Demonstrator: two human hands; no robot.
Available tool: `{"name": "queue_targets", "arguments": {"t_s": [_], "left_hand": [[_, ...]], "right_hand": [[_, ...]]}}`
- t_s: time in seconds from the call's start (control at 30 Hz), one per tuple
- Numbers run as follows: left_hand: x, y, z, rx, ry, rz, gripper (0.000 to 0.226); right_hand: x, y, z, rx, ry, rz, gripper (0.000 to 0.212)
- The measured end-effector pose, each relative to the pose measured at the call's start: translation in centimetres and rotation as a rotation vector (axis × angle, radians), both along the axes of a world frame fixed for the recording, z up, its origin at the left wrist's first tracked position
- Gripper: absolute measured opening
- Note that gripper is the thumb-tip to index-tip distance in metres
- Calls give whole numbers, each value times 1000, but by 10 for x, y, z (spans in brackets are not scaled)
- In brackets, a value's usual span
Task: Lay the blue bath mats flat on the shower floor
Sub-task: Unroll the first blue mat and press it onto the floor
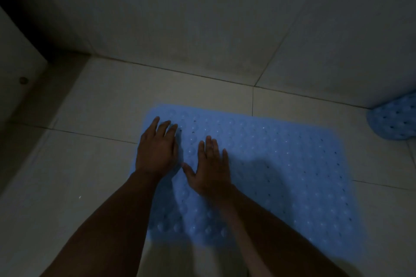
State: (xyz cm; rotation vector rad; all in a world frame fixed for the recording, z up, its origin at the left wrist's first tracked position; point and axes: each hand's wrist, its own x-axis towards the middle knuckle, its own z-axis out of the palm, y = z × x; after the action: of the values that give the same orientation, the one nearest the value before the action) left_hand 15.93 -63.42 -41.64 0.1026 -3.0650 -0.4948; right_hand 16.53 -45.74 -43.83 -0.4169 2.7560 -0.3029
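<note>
A blue bath mat (281,171) with rows of small bumps and holes lies spread flat on the pale tiled shower floor (94,105). My left hand (157,150) rests palm down on the mat's left edge, fingers apart. My right hand (210,166) lies palm down beside it on the mat, fingers spread. Neither hand grips anything. A second blue bath mat (394,119) lies bunched and curled against the wall at the far right, partly cut off by the frame edge.
A tiled wall (202,18) rises just behind the mat. A dark corner and a raised ledge (27,69) stand at the left. The light is dim. Bare floor tiles stretch to the left of the mat.
</note>
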Motion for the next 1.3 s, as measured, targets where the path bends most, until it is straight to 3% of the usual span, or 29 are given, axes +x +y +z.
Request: {"name": "queue_targets", "arguments": {"t_s": [0.13,0.23,0.43,0.6,0.9,1.0,1.1,1.2,1.3], "left_hand": [[-5,18,0,14,21,-39,55],[-8,35,-7,-2,31,-103,54],[5,58,-41,-17,-122,-145,72],[13,59,-54,-83,-55,-145,78],[13,59,-52,-74,-35,-126,76],[11,59,-48,-95,-95,-144,89],[8,60,-38,-113,-219,-155,100],[-1,47,-14,107,-350,-174,93],[-10,15,11,242,-204,-56,72]], "right_hand": [[-54,2,42,10,-164,-27,51],[-82,16,64,-74,-100,-38,37],[-86,44,59,-279,16,-79,35],[-85,55,30,-425,163,-70,28],[-96,58,8,-508,320,-25,28],[-93,59,3,-521,394,3,22],[-91,54,11,-489,338,44,23],[-95,39,31,-480,316,34,22],[-97,10,54,-399,126,-16,26]]}}
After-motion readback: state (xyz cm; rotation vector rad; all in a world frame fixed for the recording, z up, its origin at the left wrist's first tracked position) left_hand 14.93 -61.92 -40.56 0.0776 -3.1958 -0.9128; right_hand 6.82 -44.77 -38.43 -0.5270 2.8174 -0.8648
